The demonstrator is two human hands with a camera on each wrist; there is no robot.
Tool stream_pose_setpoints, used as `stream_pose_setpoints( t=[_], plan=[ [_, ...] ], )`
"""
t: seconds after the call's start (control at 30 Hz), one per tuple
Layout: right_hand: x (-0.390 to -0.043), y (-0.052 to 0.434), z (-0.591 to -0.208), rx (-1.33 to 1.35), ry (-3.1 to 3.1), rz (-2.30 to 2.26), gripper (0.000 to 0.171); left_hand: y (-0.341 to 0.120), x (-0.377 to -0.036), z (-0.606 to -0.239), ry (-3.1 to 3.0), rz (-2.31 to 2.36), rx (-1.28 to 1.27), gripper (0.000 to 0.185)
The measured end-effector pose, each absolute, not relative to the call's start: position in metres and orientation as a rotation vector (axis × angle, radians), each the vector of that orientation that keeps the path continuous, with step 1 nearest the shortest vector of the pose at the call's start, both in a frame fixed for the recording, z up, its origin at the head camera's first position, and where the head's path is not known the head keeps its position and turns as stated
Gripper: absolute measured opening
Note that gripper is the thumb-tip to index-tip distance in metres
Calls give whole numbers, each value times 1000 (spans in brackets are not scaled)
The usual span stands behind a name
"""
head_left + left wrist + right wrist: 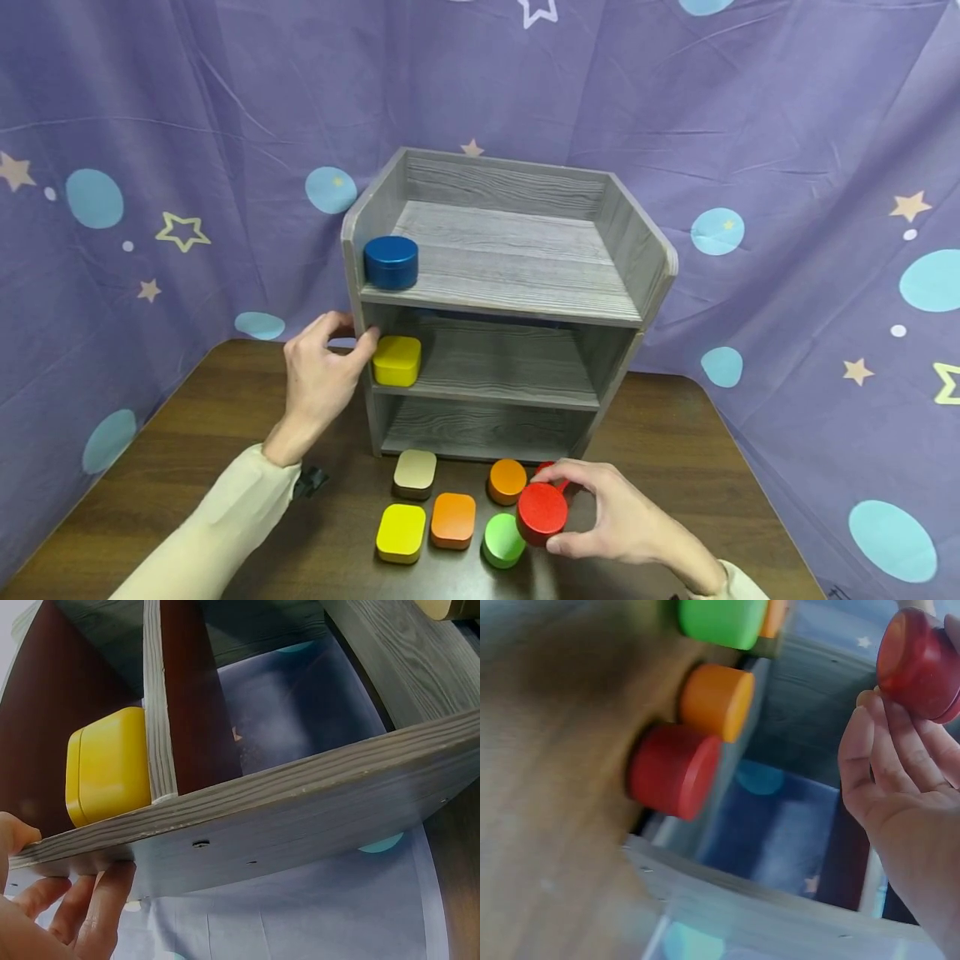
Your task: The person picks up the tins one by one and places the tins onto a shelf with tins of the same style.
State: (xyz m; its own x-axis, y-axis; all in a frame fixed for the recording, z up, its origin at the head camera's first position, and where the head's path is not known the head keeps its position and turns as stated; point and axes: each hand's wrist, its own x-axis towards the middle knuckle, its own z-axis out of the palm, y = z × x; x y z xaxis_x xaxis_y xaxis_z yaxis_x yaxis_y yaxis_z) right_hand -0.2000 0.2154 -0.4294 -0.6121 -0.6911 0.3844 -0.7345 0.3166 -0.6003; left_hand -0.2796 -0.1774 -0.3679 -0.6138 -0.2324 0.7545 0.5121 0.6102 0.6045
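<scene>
My left hand (324,367) grips the left side panel of a grey wood-grain shelf (495,398), thumb at its front edge and fingers along the outside. Right beside the thumb, a yellow square tin (397,362) sits on the middle shelf. My right hand (611,508) pinches a round red tin (542,510) by its sides, held in front of the shelf above the table. Partly hidden behind that hand stands another round red tin (676,771) on the table. A green round tin (503,540) and an orange round tin (507,482) stand just left of the held one.
A blue round tin (392,262) stands on the top shelf at the left. Before the shelf on the wooden table (300,550) are a cream square tin (415,473), a yellow square tin (401,533) and an orange square tin (453,520). A purple patterned curtain (262,100) hangs behind.
</scene>
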Motion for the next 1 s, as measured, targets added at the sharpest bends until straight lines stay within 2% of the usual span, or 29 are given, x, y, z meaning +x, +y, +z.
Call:
stream_pose_setpoints(
  t=[1.0],
  plan=[
    [-242,164,-307,1404,-2499,1097,51,-180,-279,-367,-1958,-1097,-237,17]
  ],
)
